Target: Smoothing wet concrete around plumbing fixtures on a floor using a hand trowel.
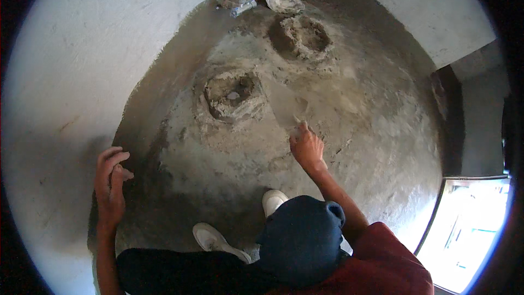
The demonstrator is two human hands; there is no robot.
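Grey trowel blade flat on wet cement floor, held by handle.

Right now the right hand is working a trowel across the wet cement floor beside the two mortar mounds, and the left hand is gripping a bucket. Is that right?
Not quite. In the head view the left hand holds no bucket; it is open, resting against the plastered wall. The rest stands: the right hand works a trowel across the cement floor beside the two mortar mounds.
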